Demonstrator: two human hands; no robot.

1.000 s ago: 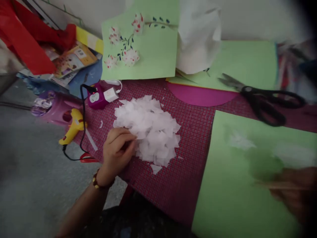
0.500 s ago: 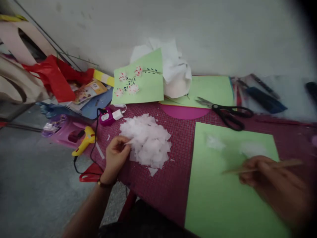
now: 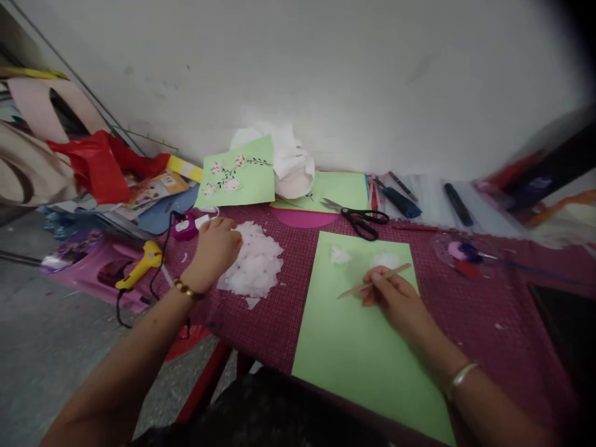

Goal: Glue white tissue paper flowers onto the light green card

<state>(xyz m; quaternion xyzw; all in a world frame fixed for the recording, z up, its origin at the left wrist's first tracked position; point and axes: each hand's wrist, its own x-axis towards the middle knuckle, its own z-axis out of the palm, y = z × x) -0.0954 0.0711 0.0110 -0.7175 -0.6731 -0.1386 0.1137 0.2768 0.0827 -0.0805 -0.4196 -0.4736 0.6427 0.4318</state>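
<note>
My left hand is at the upper left edge of a loose pile of white tissue paper pieces, back upward and fingers bent. Its fingertips are hidden, so I cannot make out what they pinch. My right hand grips a thin, pointed wooden stick, held slantwise above a green paper sheet. On the sheet's upper part lie two white tissue tufts, a left tuft and a right tuft, the latter just beyond my right fingers.
Black scissors lie beyond the sheet. A green card with flowers leans against crumpled white paper. At the left are a yellow glue gun and a purple adapter. Pens and a small round dish lie right.
The view has swung to the right. My left hand has shifted from the pile's left side to its upper left edge, turning its back upward. My right hand still holds the stick over the sheet.
</note>
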